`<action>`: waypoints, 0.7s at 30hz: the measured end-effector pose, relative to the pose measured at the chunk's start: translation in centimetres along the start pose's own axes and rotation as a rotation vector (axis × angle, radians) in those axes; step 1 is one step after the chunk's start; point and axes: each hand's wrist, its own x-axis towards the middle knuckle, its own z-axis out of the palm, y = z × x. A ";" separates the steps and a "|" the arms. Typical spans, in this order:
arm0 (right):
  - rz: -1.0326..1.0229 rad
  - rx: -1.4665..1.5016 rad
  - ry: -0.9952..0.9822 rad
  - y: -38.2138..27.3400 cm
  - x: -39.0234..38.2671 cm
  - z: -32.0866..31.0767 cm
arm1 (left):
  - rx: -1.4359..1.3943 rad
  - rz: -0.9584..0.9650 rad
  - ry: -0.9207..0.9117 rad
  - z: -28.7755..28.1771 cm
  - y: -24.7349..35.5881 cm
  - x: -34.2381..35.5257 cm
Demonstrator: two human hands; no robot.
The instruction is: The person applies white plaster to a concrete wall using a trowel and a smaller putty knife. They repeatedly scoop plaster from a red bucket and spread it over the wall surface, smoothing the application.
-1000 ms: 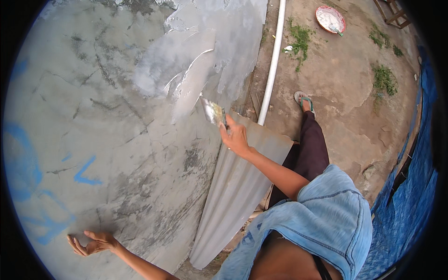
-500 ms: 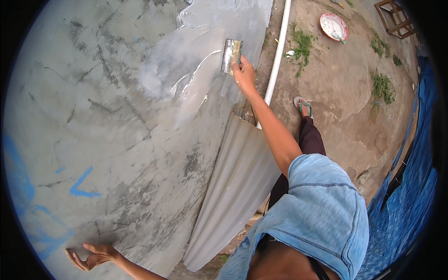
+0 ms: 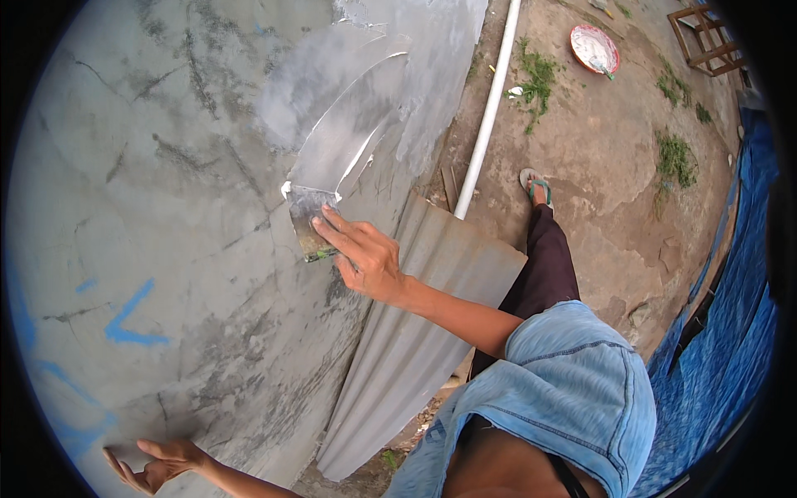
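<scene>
Scraper (image 3: 310, 228) and right hand (image 3: 371, 257) have swept across the wall (image 3: 207, 274), nearer the left hand (image 3: 163, 465). Right grip is clamped on the scraper, its blade against the wall; left grip is apart, empty. Paste (image 3: 349, 124) coats the far stretch; the cracked near stretch seems still uncoated.

A white pipe (image 3: 491, 108) runs near green weeds (image 3: 540, 79).

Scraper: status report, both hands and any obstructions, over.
Right hand holding scraper against wall. White paste at blade's upper corners. Left hand open, empty. Corrugated sheet beneath right forearm.
</scene>
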 end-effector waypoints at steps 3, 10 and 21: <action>-0.141 -0.003 -0.028 0.1 -2.3 -0.1 | -0.060 0.007 0.027 0.3 -0.1 0.0; 0.755 0.147 -0.036 12.1 -2.8 -5.4 | -0.032 0.003 -0.013 -0.4 -0.3 -0.5; 0.780 0.070 0.182 19.6 3.1 -1.5 | -0.046 -0.057 -0.003 -0.4 -1.0 -1.0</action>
